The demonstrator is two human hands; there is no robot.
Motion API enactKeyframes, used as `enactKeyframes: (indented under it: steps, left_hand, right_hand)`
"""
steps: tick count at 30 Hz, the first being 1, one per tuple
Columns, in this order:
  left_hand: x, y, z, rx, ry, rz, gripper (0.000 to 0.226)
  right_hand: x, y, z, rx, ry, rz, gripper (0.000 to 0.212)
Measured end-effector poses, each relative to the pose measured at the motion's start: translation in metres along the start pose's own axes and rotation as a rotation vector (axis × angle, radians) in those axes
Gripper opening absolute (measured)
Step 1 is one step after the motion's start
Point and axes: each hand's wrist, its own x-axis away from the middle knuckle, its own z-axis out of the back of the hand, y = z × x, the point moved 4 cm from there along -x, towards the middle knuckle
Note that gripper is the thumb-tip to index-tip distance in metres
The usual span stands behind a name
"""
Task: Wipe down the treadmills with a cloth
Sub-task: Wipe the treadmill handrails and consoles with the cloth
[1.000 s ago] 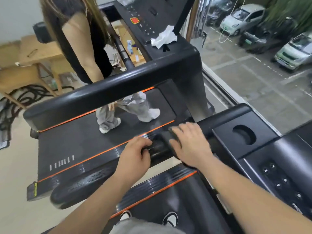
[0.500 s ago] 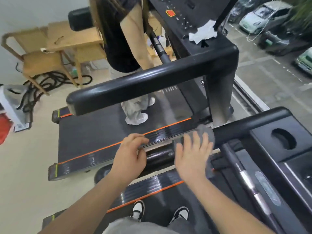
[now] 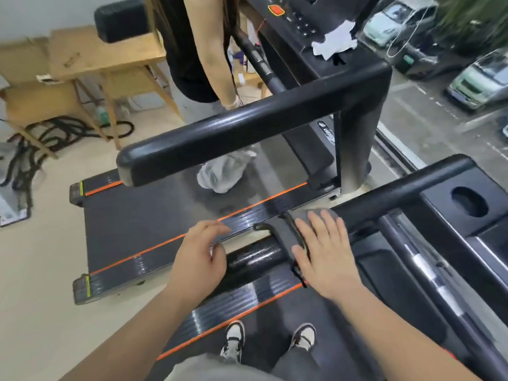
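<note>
Two hands were at work on the left handrail (image 3: 255, 255) of my treadmill (image 3: 316, 339), and that rail is the landmark for everything else. My right hand (image 3: 325, 257) lay flat and spread on the grey cloth (image 3: 286, 229), pressing it onto the top of the rail rather than gripping it; the fingers were straight, not curled around anything. The cloth was draped over the rail, just past the shiny bare stretch of it, with a dark stitched edge trailing down the near side. My left hand (image 3: 199, 251) sat on the rail nearer its free end, fingers loosely bent and holding nothing that I could make out, apparently only steadying me. Beyond the rail stood the second treadmill (image 3: 154, 215), with another person (image 3: 198, 50) standing on its belt and a white rag (image 3: 334, 42) lying on its console. I judged the cloth to be soft, thin and light, likely to bunch or slide off the round bar if only patted, so the better hold would be to wrap it around the rail and close palm and thumb over it, pulling along the length. The rail itself looked smooth and stiff, probably a little slippery under fabric, so steady downward pressure would matter more than force.
</note>
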Motion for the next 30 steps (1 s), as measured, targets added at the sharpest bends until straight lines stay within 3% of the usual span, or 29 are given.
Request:
enactKeyframes:
  steps: [4,7,10,17,23,27,30]
  left_hand:
    - [0.017,-0.007,0.002,0.018,-0.011,0.009,0.039]
    - [0.024,-0.017,0.008,-0.002,-0.008,0.021,0.039]
    - [0.026,-0.022,0.017,-0.006,-0.008,0.027,0.04]
    - [0.028,-0.033,0.03,-0.034,0.023,0.055,0.041]
    - [0.021,-0.032,0.023,-0.012,0.01,0.054,0.043]
    - [0.019,-0.024,0.011,0.027,-0.034,0.037,0.044]
    - [0.024,-0.022,0.009,0.035,-0.041,0.011,0.044]
  right_hand:
    - [-0.004,0.004,-0.006,-0.146,0.162,-0.455,0.062]
    - [-0.013,-0.056,-0.008,-0.473,0.293,-0.845,0.074]
    - [-0.012,-0.112,-0.01,-0.798,0.299,-1.107,0.089]
    - [0.018,-0.219,-0.028,-1.225,0.056,-1.388,0.093]
    - [0.016,-0.205,-0.039,-1.214,-0.074,-1.504,0.098]
    - [0.001,-0.125,-0.036,-1.187,0.118,-1.539,0.112]
    - [-0.008,-0.077,-0.02,-1.133,0.224,-1.577,0.096]
